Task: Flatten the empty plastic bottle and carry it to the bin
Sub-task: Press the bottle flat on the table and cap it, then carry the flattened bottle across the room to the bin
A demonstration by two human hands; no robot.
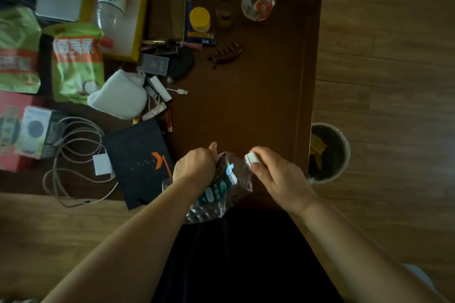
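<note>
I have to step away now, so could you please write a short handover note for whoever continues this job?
Left hand: closed around the plastic bottle at its upper body, near the label.
Right hand: fingers pinched on the white cap at the bottle's neck.
The bottle is held over the near edge of the table, already crumpled and partly flattened.
The bin stands on the floor just off the table's right side.
Left to do: finish flattening if needed, then carry the bottle to the bin.
</note>
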